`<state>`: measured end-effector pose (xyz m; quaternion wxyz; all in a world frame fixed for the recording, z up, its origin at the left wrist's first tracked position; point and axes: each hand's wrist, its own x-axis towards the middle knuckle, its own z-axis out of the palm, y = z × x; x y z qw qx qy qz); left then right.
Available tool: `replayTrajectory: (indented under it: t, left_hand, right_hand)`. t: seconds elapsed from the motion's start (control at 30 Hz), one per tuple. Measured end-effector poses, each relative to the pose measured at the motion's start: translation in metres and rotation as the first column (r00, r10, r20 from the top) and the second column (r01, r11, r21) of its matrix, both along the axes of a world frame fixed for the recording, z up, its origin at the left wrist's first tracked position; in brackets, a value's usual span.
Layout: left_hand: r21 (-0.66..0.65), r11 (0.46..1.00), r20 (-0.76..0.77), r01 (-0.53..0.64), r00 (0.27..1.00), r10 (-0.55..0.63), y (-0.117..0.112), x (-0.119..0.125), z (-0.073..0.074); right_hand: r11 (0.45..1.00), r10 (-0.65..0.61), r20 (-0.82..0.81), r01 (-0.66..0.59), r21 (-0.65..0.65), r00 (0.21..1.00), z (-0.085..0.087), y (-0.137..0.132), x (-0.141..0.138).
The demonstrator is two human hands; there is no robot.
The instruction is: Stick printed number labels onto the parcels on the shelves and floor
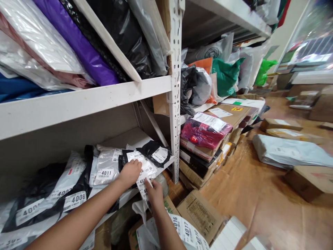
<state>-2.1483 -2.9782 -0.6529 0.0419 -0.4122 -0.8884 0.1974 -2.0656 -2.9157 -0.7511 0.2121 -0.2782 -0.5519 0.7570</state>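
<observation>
Bare arms (pixel 85 212) cross my screen: the right hand (pixel 156 193) pinches the sticker strip (pixel 142 186) by the low shelf (pixel 127 196). The left hand (pixel 131 172) curls on a white bag (pixel 150 167); I can't tell if its fingers grip. Bags 4008 (pixel 75 200) and 4011 (pixel 105 173) look done; the end black bag (pixel 148 150) shows no number, so may need one

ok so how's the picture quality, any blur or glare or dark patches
Head view: blur smears the right side, including the pale blue mailer on the floor; head view: glare streaks the purple plastic mailer, upper left; head view: shadow dims the space below the white shelf beam, though the 4008 label stays readable.
</observation>
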Motion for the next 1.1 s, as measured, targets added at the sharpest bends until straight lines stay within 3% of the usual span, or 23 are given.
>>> replayTrajectory:
  t: [0.23,0.37,0.43,0.5,0.63,0.73,0.83,0.97,1.1]
  left_hand:
    - [0.002,1.0,0.011,-0.029,1.0,0.029,0.004,0.01,0.002]
    - [0.019,0.997,0.022,-0.073,0.997,0.073,0.006,0.011,0.012]
    - [0.042,0.992,0.015,-0.123,0.992,0.123,0.014,0.012,0.019]
    - [0.076,0.989,0.005,-0.127,0.992,0.127,0.03,0.015,0.024]
    - [0.112,0.986,0.094,0.122,0.987,-0.132,0.073,0.023,0.018]
    - [0.115,0.97,0.164,0.213,0.959,-0.23,0.09,0.017,0.014]
    - [0.127,0.963,0.151,0.236,0.955,-0.254,0.08,0.0,0.024]
    - [0.117,0.956,0.211,0.268,0.934,-0.288,0.038,-0.02,0.042]
    - [0.146,0.95,0.323,0.276,0.895,-0.309,-0.001,-0.017,0.041]
  right_hand:
    - [0.99,0.063,0.083,-0.072,0.117,0.995,-0.002,0.017,0.025]
    - [0.978,0.171,0.128,-0.184,0.101,0.977,0.0,0.038,0.042]
    - [0.98,0.159,0.057,-0.165,0.113,0.986,0.008,0.052,0.051]
    - [0.986,0.073,-0.058,-0.063,0.155,0.996,0.019,0.067,0.059]
    - [0.976,-0.017,-0.214,0.062,0.207,0.977,0.038,0.09,0.07]
    - [0.979,-0.015,-0.256,0.066,0.192,0.967,0.037,0.1,0.074]
    - [0.989,-0.042,-0.284,0.081,0.127,0.958,0.026,0.109,0.076]
    - [0.991,-0.129,-0.256,0.137,0.012,0.958,0.013,0.118,0.077]
    - [0.998,-0.062,-0.262,0.06,-0.017,0.963,0.013,0.113,0.072]
